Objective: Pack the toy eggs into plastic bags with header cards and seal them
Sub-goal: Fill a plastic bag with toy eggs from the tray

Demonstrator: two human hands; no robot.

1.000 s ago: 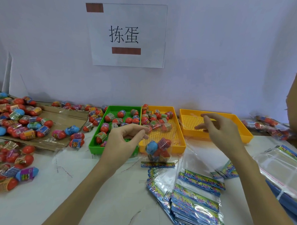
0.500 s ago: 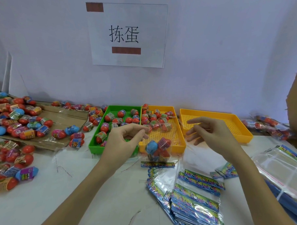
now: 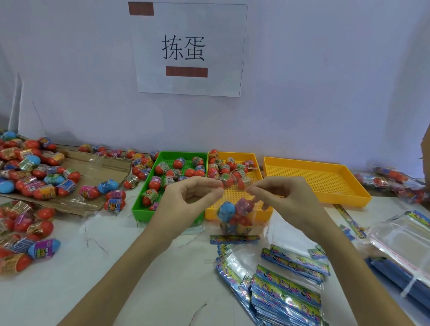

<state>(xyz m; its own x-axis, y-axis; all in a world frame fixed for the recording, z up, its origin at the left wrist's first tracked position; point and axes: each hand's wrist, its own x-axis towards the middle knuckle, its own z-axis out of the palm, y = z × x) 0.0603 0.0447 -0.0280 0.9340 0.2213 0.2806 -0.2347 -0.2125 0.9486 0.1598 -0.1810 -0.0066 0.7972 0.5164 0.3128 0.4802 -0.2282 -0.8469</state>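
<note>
Head camera, single view: looks forward and down, close over the table (near edge below), facing the wall.

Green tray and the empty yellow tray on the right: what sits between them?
In the head view, a second yellow tray holding toy eggs sits between the green tray and the empty yellow tray.

Left hand fingers pinched; right hand fingers pinched, forearms converging

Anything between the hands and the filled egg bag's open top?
Nothing visible. The left hand and right hand both pinch the upper edge of the clear bag of eggs, which hangs in front of the middle yellow tray.
</note>
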